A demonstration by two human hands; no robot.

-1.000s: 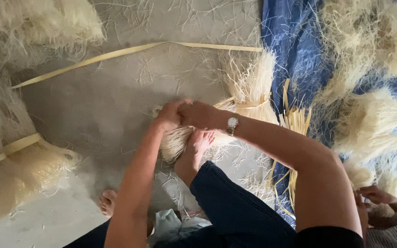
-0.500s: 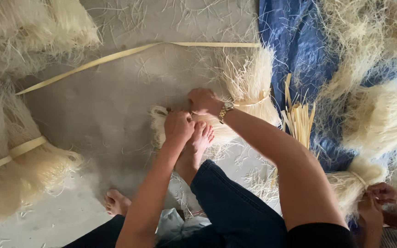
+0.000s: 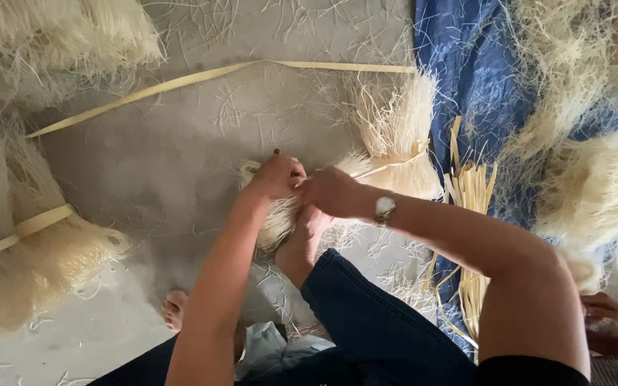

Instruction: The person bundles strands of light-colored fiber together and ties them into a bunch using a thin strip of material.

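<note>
**Small noodle bundle pinned under both hands and a foot**

I judge the pale strands of the small noodle bundle (image 3: pixel 275 218) could snap or splay out if I press or pull too hard, since they look brittle and loose ends already litter the concrete floor (image 3: pixel 180 157). My left hand (image 3: pixel 277 176) is curled tight on the bundle's top; my right hand (image 3: pixel 332 191) is closed beside it, touching, while my foot (image 3: pixel 310 227) rests on the bundle.
</note>
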